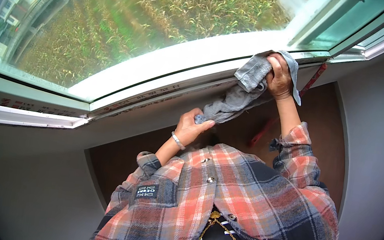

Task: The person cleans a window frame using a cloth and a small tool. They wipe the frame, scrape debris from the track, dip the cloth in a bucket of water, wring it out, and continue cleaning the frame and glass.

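Observation:
A grey terry cloth (232,105) stretches between my two hands in front of the window. My left hand (191,125) grips its lower, bunched end, with a pale bangle around the wrist. My right hand (280,77) holds the upper end, where a folded flap lies against the white window frame (200,57). The right fingertips curl over the cloth at the frame's inner edge. Between the hands the cloth hangs twisted, clear of the frame on the left side.
Glass panes (177,12) look out on a crop field and buildings. A window sash (335,26) stands at the upper right. Below the frame a red strip (313,79) hangs near the wall. The brown floor (128,162) lies beneath me, with a grey wall (370,143) at right.

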`<state>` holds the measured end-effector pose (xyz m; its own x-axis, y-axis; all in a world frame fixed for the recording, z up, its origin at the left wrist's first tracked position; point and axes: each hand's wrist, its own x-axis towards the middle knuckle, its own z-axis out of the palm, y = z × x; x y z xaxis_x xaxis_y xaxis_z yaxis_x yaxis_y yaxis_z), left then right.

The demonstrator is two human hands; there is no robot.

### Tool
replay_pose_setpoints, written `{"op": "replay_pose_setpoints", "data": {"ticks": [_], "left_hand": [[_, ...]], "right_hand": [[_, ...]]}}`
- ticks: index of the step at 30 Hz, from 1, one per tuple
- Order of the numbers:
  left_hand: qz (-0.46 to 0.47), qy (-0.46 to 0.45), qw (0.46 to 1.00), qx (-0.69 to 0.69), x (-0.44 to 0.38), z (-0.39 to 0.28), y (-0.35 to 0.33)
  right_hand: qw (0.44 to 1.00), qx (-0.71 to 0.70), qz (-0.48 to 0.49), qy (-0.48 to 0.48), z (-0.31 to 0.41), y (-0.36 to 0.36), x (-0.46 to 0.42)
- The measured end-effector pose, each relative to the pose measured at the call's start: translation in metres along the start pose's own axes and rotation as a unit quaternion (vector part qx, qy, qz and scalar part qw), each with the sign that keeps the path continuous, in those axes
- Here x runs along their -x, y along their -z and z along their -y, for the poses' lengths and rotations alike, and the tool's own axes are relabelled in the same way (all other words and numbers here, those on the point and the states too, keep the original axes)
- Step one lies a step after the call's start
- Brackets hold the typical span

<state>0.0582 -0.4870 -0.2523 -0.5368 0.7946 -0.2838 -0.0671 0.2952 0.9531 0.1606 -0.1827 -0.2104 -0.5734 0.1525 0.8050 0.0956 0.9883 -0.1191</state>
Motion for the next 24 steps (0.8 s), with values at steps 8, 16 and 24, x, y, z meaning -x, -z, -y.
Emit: {"op": "replay_pose_setpoints", "data": {"ticks": [8, 16, 24], "left_hand": [[-0.237, 0.086, 0.955, 0.154, 0.074, 0.078, 0.053], [-0.425, 0.088, 0.898, 0.066, 0.162, 0.134, 0.094], [-0.507, 0.053, 0.849, 0.138, 0.187, 0.147, 0.131]], "right_hand": [[0.995, -0.102, 0.019, -0.012, 0.113, -0.03, -0.02], [0.955, -0.225, 0.103, 0.164, 0.285, -0.109, -0.053], [0.922, -0.303, 0.124, 0.208, 0.347, -0.137, -0.085]]}}
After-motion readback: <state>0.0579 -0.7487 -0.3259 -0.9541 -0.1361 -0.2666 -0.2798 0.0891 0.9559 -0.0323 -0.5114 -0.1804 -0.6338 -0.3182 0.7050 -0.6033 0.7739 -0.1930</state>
